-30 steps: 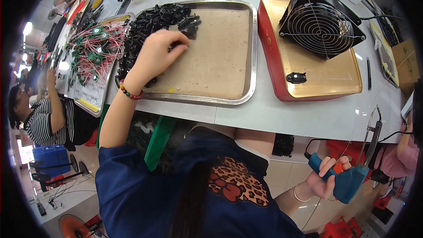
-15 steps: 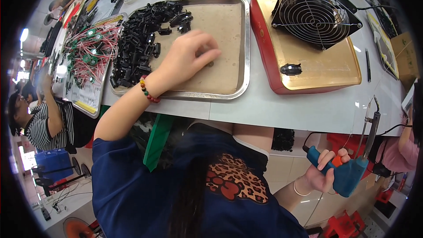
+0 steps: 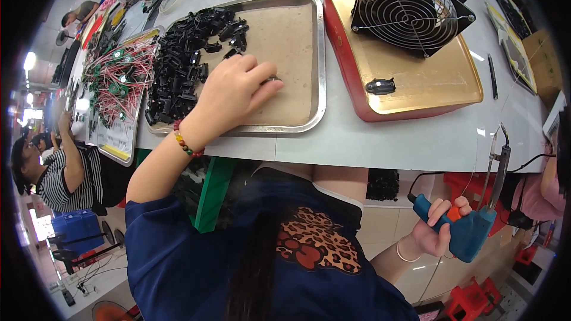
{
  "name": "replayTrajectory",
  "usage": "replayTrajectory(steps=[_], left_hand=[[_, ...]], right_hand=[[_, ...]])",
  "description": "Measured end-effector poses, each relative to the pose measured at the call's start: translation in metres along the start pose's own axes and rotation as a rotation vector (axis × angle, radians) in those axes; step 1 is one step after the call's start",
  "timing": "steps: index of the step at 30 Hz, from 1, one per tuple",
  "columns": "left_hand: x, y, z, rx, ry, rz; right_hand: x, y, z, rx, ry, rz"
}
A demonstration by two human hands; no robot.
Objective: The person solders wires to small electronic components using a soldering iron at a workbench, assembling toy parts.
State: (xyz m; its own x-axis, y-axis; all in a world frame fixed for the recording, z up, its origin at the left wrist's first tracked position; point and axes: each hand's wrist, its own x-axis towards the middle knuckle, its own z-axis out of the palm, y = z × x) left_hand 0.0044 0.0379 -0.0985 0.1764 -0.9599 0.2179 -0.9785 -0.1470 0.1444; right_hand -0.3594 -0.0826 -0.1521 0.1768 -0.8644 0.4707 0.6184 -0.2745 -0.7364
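My left hand [image 3: 232, 92] is over the metal tray [image 3: 320, 71], its fingers bent toward the thumb. A bit of something dark shows between the fingertips, mostly hidden by the hand. Beside it, a heap of small black plastic parts [image 3: 178, 53] fills the tray's left side. In my right hand [image 3: 435, 232], low at the right and off the table, is a blue soldering gun [image 3: 473, 238] with an orange trigger, its tip pointing up. One black part [image 3: 380, 86] lies on the gold top of a red tin box [image 3: 428, 92].
A black fan [image 3: 410, 15] with a wire guard stands on the tin box. At left, another tray holds green discs with red wires [image 3: 119, 77]. A black pen-like stick [image 3: 492, 76] lies right of the tin. A co-worker in a striped shirt [image 3: 68, 175] sits at left.
The whole view has shifted slightly. My left hand's fingers have drawn closer together over the tray, near the dark bit that lay below them. The right hand keeps its grip on the soldering gun.
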Motion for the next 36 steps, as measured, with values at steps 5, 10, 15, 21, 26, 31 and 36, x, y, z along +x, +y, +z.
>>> replayTrajectory(steps=[5,10,15,21,26,31,36], left_hand=[[0.003,0.004,0.011,0.027,0.014,0.058],[0.005,0.005,0.018,-0.304,0.216,0.065],[0.005,0.014,0.012,-0.137,0.123,-0.063],[0.041,0.04,-0.009,-0.394,0.295,0.002],[0.093,0.1,0.002,-0.421,0.409,0.31],[0.108,0.101,0.019,-0.338,0.345,0.403],[0.108,0.102,0.017,-0.282,0.289,0.377]], right_hand=[[-0.004,-0.004,-0.008,-0.011,0.021,-0.004],[-0.006,-0.005,-0.013,-0.023,0.03,-0.01],[-0.006,-0.006,-0.013,-0.001,0.043,-0.013],[-0.009,-0.004,-0.016,-0.004,0.027,-0.028],[-0.009,-0.005,-0.019,0.031,0.021,-0.044],[-0.013,-0.006,-0.024,0.036,0.04,-0.06],[-0.008,-0.007,-0.022,0.06,0.036,-0.058]])
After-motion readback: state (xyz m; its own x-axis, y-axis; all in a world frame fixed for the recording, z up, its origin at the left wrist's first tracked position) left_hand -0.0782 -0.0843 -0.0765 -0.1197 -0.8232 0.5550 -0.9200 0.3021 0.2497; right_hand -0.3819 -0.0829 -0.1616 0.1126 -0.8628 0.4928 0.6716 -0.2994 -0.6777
